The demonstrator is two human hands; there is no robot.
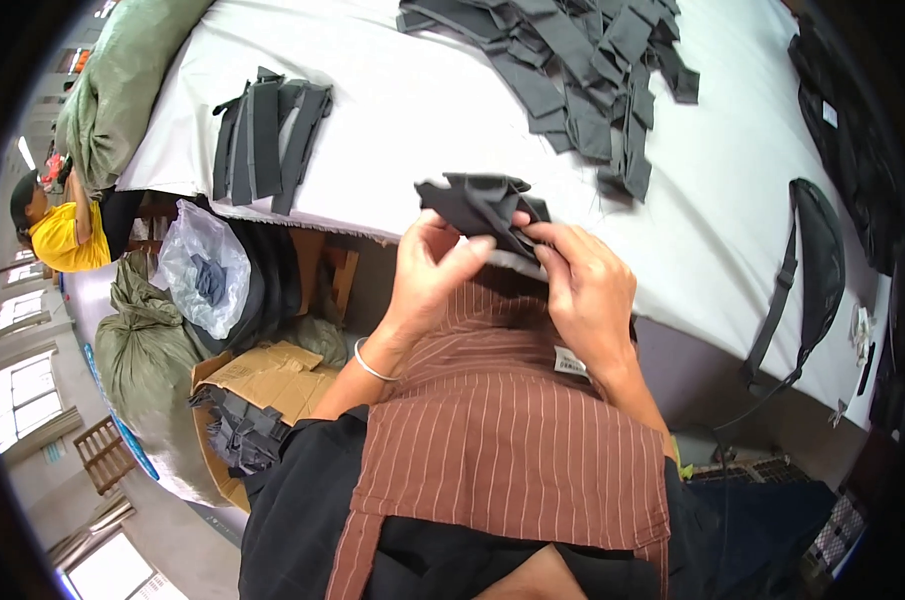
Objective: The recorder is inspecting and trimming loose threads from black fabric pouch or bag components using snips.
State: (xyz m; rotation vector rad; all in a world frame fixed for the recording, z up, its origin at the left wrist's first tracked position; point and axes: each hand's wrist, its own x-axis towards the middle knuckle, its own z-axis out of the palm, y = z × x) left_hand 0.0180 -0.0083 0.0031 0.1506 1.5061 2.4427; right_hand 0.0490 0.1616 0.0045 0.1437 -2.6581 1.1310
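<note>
Just over the near edge of the white-covered table (372, 130), I hold a dark grey folded fabric piece (482, 205) between both hands. My left hand (427, 265) grips its left side, thumb stretched along the lower edge and the other fingers partly behind the cloth. My right hand (582, 270) pinches the right end between thumb and fingers. Farther back lies a big loose heap of similar dark grey fabric strips (572, 60). A smaller, neater stack of strips (267, 140) rests on the table at the left.
A black waist bag (817, 290) and dark cloth (847, 130) lie at the right. Below the table on the left stand a cardboard box (272, 375) of dark scraps, a plastic-lined bin (207, 270) and a green sack (147, 350). A person in yellow (72, 235) sits far left.
</note>
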